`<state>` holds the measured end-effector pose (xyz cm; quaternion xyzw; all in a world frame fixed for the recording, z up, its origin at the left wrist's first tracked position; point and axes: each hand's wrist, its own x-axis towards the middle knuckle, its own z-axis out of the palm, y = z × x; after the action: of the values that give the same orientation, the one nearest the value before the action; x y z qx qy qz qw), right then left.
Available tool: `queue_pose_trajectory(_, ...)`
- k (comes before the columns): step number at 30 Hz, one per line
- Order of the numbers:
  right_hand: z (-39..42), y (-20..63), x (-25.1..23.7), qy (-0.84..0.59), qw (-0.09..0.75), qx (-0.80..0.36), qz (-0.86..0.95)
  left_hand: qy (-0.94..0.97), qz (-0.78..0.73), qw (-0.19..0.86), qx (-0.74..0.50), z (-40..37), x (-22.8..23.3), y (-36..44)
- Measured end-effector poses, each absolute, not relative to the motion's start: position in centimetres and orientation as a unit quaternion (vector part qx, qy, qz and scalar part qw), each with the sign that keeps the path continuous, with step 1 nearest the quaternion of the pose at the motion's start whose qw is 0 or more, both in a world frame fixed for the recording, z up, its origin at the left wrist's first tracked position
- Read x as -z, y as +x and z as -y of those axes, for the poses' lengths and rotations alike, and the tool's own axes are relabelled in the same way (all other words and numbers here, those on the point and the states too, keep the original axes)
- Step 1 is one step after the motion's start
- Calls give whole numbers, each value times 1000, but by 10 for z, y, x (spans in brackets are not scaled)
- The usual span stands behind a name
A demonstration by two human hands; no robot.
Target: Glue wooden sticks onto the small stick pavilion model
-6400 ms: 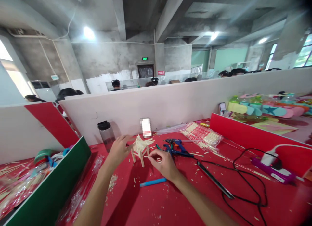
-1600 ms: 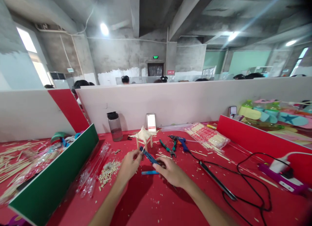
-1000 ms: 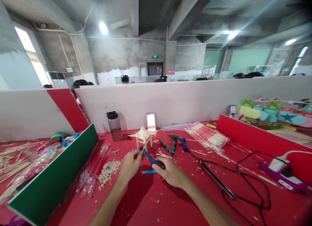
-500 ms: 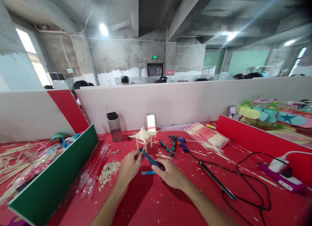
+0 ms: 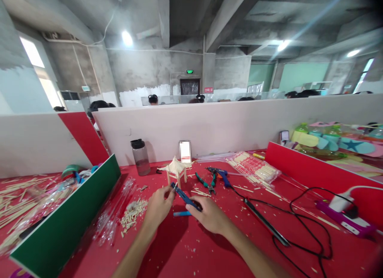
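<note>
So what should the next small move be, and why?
Probably a gentle squeeze of the blue tool by the right hand: its tip is beside the fingertips of the left hand, where a small pale piece shows. Whether the jaws grip it is unclear.

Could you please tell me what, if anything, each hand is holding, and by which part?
The right hand holds the blue tool by its handle end; whether the left hand, near its head, grips anything cannot be told.
</note>
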<state>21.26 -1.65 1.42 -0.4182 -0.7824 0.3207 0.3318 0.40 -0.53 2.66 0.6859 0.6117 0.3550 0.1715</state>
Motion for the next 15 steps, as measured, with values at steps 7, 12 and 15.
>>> queue_pose_trajectory(7,17,214,-14,-417,329,-312,788,682,-631,163,-331,7,-31,5)
queue_pose_trajectory(12,16,213,-14,-408,332,-314,790,678,-639,160,-327,7,-32,6)
queue_pose_trajectory(15,16,213,-14,-407,333,-310,792,677,-637,163,-331,6,-31,6)
